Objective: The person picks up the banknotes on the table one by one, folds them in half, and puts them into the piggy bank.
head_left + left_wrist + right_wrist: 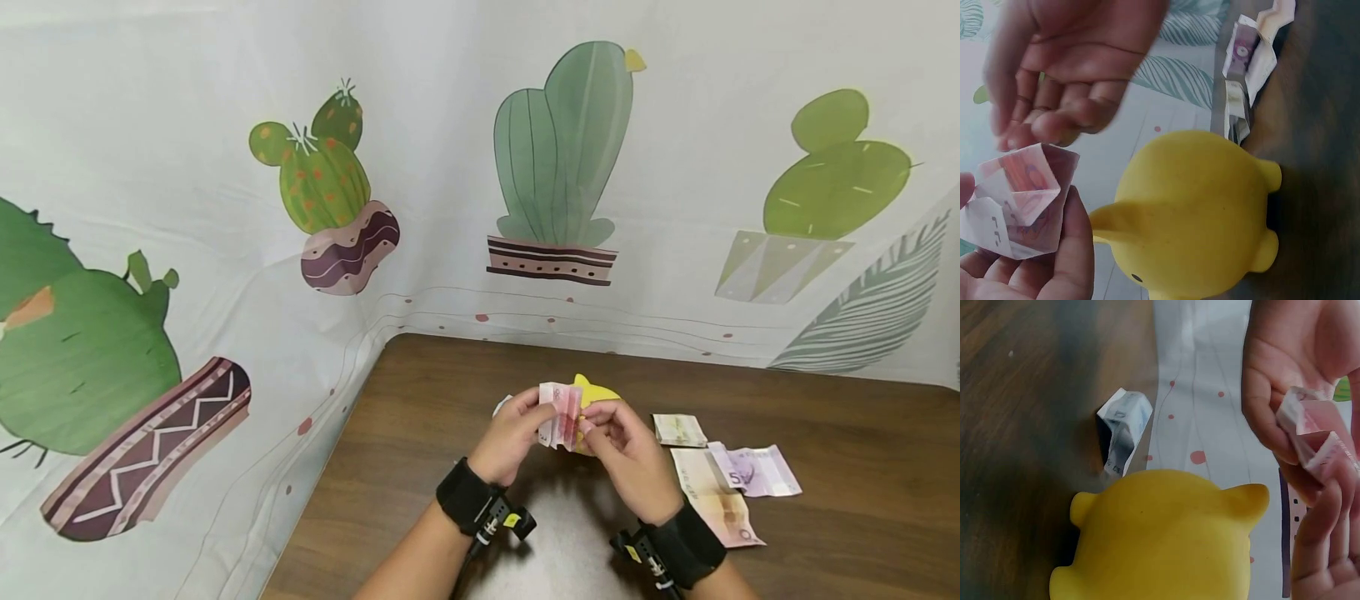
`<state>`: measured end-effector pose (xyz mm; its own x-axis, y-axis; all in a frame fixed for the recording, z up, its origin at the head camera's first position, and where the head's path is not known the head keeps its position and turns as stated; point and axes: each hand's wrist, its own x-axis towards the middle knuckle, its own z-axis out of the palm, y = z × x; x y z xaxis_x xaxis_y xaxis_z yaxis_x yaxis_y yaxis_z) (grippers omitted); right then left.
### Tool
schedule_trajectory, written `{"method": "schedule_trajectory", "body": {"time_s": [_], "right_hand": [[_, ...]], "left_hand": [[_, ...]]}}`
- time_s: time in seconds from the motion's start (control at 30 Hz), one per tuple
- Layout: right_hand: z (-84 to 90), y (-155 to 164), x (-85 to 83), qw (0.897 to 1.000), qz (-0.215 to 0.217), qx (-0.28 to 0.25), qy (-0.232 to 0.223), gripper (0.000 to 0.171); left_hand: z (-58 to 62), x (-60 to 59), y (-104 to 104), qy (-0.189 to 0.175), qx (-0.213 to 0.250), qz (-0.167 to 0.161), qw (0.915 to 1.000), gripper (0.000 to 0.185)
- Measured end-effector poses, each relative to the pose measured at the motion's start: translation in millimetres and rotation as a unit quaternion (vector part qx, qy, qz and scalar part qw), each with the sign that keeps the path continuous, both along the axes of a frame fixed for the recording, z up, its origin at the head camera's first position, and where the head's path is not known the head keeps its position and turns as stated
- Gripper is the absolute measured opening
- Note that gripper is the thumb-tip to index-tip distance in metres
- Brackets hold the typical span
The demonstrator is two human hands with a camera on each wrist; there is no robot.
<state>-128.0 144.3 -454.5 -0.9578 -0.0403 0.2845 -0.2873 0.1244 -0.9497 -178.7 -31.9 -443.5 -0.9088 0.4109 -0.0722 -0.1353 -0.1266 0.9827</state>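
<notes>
A folded red banknote (558, 414), creased into several panels, is held up between both hands. My left hand (512, 437) grips its left side, with the thumb across the front and fingers behind, as the left wrist view shows on the note (1029, 200). My right hand (626, 454) has curled fingers at the note's opposite edge and pinches it there; the exact contact is partly hidden. Behind and below the hands stands a yellow piggy bank (1191, 206), mostly covered by them in the head view. The right wrist view shows its rounded body (1160, 537) close up.
Right of the hands on the wooden table (862, 450) lie a greenish folded note (680, 430), a purple note (765, 472) and a yellowish-brown note (708, 492), the latter two overlapping. Another folded note (1125, 428) lies beyond the piggy bank. A cactus-print cloth (435, 167) hangs behind.
</notes>
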Motion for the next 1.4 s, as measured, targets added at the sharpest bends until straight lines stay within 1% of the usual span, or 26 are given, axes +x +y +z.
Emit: {"method": "schedule_trajectory", "body": {"time_s": [0.13, 0.3, 0.47, 0.6, 0.7, 0.83, 0.93, 1.07, 1.1, 1.2, 1.33, 1.4], "right_hand": [[-1.1, 1, -1.9, 0.999, -0.020, 0.042, -0.024, 0.017], [-1.9, 0, -3.7, 0.996, -0.015, 0.068, -0.053, 0.020], [-3.1, 1, -2.5, 0.996, -0.011, 0.076, -0.041, 0.016], [-3.7, 1, -1.7, 0.997, -0.016, 0.069, -0.031, 0.015], [-3.0, 1, -2.4, 0.996, -0.024, 0.076, -0.030, 0.014], [-1.6, 2, -4.0, 0.993, -0.041, 0.108, -0.032, 0.013], [-1.8, 2, -5.0, 0.989, -0.052, 0.136, -0.026, 0.012], [-2.5, 2, -5.3, 0.985, -0.061, 0.160, -0.005, 0.009], [-2.6, 3, -5.2, 0.985, -0.063, 0.161, -0.001, 0.008], [-1.9, 4, -4.5, 0.987, -0.065, 0.149, -0.003, 0.007], [-1.3, 5, -3.6, 0.990, -0.059, 0.122, -0.032, 0.018], [-1.2, 6, -3.2, 0.990, -0.057, 0.123, -0.043, 0.022]], "left_hand": [[-0.5, -1.3, 0, -0.010, 0.007, 0.006, 0.9999, 0.038], [0.9, -1.4, 0, -0.019, 0.021, 0.007, 0.9996, 0.038], [3.4, -0.1, 1, -0.023, 0.043, -0.012, 0.9987, 0.038], [4.2, 0.8, 0, -0.023, 0.038, -0.020, 0.9988, 0.040], [4.5, 0.7, 0, -0.017, 0.039, -0.021, 0.9989, 0.042], [6.4, 1.0, -1, 0.002, 0.036, -0.007, 0.9993, 0.040], [7.6, 1.7, -2, 0.017, 0.016, 0.001, 0.9997, 0.036], [9.6, 3.3, -2, 0.034, -0.016, 0.000, 0.9993, 0.034], [10.3, 3.7, -2, 0.037, -0.019, 0.000, 0.9991, 0.034], [12.2, 4.6, -2, 0.036, -0.008, 0.004, 0.9993, 0.035], [11.5, 3.9, -2, 0.024, 0.017, 0.009, 0.9995, 0.035], [9.8, 2.7, -2, 0.019, 0.012, 0.015, 0.9996, 0.035]]}}
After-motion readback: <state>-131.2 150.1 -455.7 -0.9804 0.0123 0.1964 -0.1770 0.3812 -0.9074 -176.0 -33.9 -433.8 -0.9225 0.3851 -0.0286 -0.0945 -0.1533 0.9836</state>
